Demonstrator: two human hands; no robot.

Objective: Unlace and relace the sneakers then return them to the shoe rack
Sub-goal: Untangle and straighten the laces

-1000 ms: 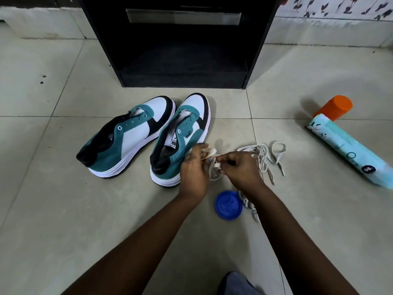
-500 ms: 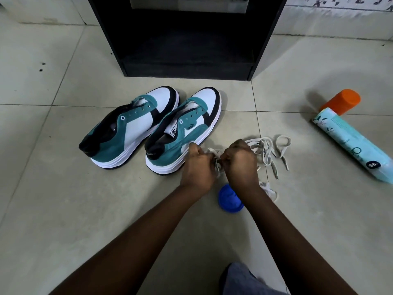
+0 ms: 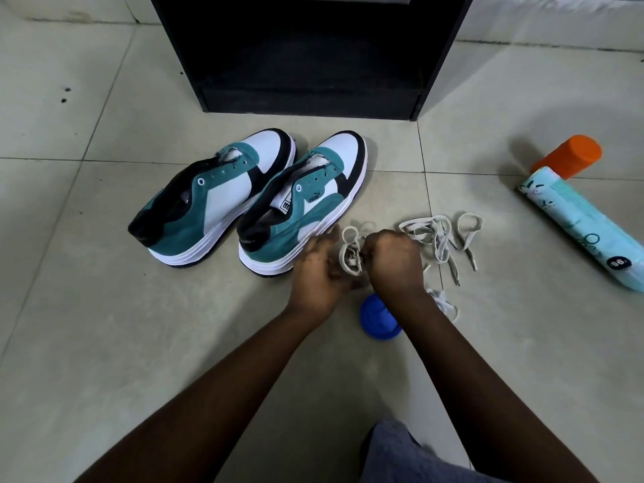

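Working a tangle of white lace [image 3: 349,252] between two bare hands, low over a pale tiled floor [image 3: 104,308]. Left hand [image 3: 319,270] partly curled, fingers bent toward the lace loops and touching them, grip blurred and hard to confirm. Right hand [image 3: 393,261] clenched into a fist around the lace, knuckles up, fingertips hidden underneath. Held close together, both hands just beside the heel of the nearer sneaker.

Two sneakers side by side on the floor, toes pointing away toward a black shoe rack [image 3: 310,57]: left sneaker [image 3: 212,200] and right sneaker [image 3: 303,203], teal, white and black with thick white soles. Eyelets bare on both, tongues loose, no lace threaded. Second white lace [image 3: 442,235] lying in loose coils on the floor just right of the hands.

Blue round lid [image 3: 378,317] on the floor directly beneath the right wrist, partly covered by it. Pale green spray can [image 3: 578,221] with an orange cap [image 3: 568,156] lying on its side well to the right, its lower end cut off by the frame edge. Shoe rack top cut off above, interior dark and unreadable. Grey fabric [image 3: 411,454] at the bottom edge, partly out of frame. Which lace end sits in which hand, impossible to tell.
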